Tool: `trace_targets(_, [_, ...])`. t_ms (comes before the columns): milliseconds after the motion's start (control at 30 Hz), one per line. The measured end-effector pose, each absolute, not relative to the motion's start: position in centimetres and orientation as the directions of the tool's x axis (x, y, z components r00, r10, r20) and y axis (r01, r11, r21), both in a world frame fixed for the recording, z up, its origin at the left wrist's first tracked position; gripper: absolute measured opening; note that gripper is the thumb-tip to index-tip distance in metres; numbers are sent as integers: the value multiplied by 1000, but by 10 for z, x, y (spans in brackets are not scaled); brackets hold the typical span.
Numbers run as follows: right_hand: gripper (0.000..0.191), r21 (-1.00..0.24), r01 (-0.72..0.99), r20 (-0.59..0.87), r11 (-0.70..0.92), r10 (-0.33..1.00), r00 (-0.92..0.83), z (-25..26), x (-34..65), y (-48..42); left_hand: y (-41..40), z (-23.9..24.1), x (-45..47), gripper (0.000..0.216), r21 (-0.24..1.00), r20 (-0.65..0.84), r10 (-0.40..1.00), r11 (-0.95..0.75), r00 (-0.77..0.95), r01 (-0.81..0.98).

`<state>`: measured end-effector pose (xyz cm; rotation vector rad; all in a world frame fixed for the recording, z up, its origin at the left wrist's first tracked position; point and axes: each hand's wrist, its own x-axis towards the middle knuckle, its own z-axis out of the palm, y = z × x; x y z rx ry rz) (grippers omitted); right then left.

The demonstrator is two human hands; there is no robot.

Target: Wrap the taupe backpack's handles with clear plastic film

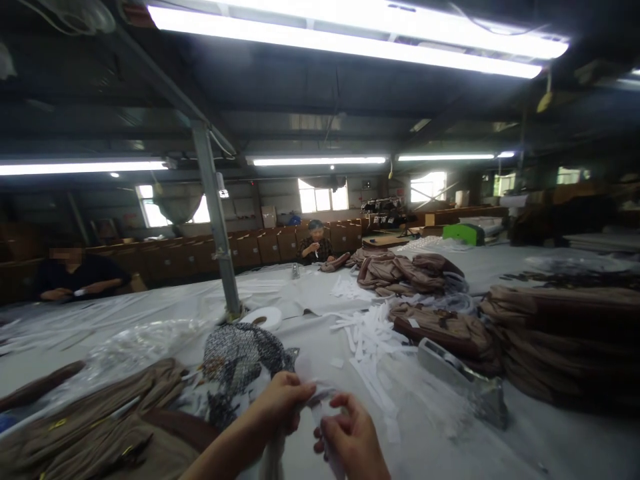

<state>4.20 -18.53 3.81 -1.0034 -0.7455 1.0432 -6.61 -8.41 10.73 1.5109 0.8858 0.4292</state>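
My left hand [283,400] pinches a thin white strip [326,387] between thumb and forefinger. Facing it just to the right, my right hand [353,433] has its fingers curled round the lower part of the same strip, which is blurred. Below my left hand hangs a pale band whose other end is out of view. Past the hands, a loose heap of similar white strips [370,333] is spread on the white table [320,333]. Left of the hands sits a crumpled black-and-white patterned cloth [245,350]. Brown fabric pieces with zips [95,427] lie in the left foreground.
Stacked brown fabric items [555,340] stand at the right, beside a grey metal tool [445,367]. More brown items [405,273] are heaped farther back. A white roll [263,318] lies near a metal post [215,213]. Two people sit across the table, before cardboard boxes [250,250].
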Motion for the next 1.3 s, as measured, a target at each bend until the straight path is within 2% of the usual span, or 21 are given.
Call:
trace_targets(100, [47, -909, -328, 168, 257, 946, 277, 47, 48, -192, -80, 111, -66, 42, 962, -244, 731, 97, 638, 256])
trace_targets(200, [47, -895, -349, 231, 277, 958, 170, 59, 54, -190, -79, 116, -66, 38, 968, -230, 722, 98, 653, 232])
trace_targets(300, [35, -914, -263, 251, 308, 941, 228, 70, 56, -182, -82, 120, -65, 40, 975, -189, 729, 58, 657, 217])
trace_targets(400, [37, -940, -188, 209, 284, 917, 339, 83, 56, -171, -85, 122, -64, 47, 980, -113, 753, -22, 648, 197])
trace_targets(500, [41, -920, -295, 151, 260, 926, 345, 95, 53, -162, -82, 126, -65, 49, 978, -12, 775, -123, 632, 169])
trace_targets(633, [51, -899, -384, 83, 211, 943, 323, 103, 46, -152, -74, 133, -68, 36, 966, 98, 821, -215, 562, 146])
trace_targets(867, [59, -967, -224, 31, 120, 931, 364, 104, 42, -139, -78, 135, -65, 30, 952, 171, 872, -266, 460, 152])
trace_targets(1067, [51, -983, -147, 35, 112, 895, 445, 98, 46, -136, -90, 130, -60, 24, 921, 243, 886, -339, 395, 193])
trace_targets(1300, [44, -992, -93, 30, 88, 865, 501, 90, 50, -133, -105, 131, -51, 19, 839, 315, 860, -450, 400, 306])
